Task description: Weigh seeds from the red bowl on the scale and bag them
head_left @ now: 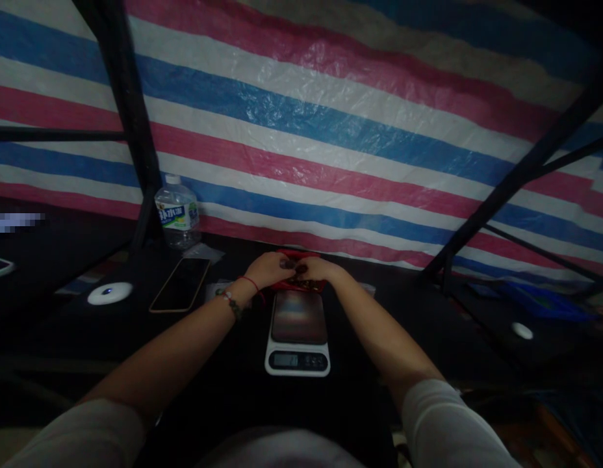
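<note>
My left hand [268,269] and my right hand [315,268] meet just behind a small kitchen scale [297,333]. Both have their fingers curled and pinched on a flat red packet [298,283] with gold print that lies between them. A red cord and a bead bracelet circle my left wrist. The scale has a dark glossy platform and a white base with a small display; nothing rests on the platform. The scene is dim, so the packet's details are unclear.
A phone [180,285] lies face up left of the scale, beside a round white puck [109,293]. A water bottle [177,212] stands by a black pole [128,123]. A striped tarp [331,117] forms the back wall. Another white disc [522,331] sits far right.
</note>
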The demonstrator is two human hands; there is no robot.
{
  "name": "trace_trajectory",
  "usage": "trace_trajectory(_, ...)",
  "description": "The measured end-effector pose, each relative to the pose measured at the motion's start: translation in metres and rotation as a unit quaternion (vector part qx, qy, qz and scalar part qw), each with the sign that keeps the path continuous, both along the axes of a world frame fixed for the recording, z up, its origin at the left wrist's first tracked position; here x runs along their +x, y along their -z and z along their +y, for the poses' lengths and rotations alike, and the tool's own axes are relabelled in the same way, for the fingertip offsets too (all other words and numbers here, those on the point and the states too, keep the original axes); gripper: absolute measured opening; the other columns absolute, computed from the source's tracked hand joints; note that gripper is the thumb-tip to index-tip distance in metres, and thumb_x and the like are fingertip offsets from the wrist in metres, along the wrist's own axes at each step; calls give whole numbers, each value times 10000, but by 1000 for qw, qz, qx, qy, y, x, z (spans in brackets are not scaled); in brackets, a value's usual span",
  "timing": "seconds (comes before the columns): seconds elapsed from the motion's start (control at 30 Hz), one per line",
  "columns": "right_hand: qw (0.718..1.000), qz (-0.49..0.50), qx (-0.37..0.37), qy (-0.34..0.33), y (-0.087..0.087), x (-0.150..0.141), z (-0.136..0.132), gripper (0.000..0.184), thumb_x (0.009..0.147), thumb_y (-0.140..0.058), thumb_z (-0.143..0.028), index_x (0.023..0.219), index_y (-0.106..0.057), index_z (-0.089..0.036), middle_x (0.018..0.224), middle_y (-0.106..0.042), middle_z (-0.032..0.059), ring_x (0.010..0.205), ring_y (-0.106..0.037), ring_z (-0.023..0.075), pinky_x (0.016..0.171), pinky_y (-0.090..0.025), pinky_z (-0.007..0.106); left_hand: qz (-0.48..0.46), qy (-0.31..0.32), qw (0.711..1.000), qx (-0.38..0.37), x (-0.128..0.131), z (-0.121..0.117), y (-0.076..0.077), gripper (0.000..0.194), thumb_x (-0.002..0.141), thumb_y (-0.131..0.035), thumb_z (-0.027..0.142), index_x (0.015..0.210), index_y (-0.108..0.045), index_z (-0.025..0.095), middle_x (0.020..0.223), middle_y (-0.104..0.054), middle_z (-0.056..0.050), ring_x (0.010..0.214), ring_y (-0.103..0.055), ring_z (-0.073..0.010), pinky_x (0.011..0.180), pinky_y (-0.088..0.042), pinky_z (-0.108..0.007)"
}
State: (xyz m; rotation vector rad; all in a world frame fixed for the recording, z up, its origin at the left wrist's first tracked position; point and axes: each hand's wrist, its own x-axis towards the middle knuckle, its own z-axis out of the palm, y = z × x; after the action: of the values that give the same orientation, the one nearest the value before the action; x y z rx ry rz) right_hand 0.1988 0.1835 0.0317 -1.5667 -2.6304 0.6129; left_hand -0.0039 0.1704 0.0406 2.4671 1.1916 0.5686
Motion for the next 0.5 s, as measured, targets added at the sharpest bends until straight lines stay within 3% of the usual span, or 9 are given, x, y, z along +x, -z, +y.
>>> trace_trajectory(0.17,997,-60,-7,37,7,-10,-2,376,674,-687,-322,1029,-708,-201,865,-725,43,688,-645,160,557,-421,194,10,10,1000,0,-7,-10,-3,298,764,-575,455,933,-719,257,920,-726,-11,824,-659,-180,671,-456,-223)
trace_trajectory(0.33,996,-76,41,32,13,-12,4,415,647,-699,-296,1051,-711,-202,910,-727,60,742,-654,187,586,-425,207,95,-36,991,83,-13,-8,-9,299,780,-547,459,886,-705,229,937,-701,-69,837,-648,-202,701,-451,-250)
trace_trajectory(0.5,995,-64,59,50,21,-13,10,289,714,-633,-207,984,-734,-218,916,-733,52,769,-656,173,614,-424,200,100,-21,988,112,-11,-5,-13,334,791,-521,499,868,-699,227,918,-694,-74,838,-642,-209,710,-449,-262)
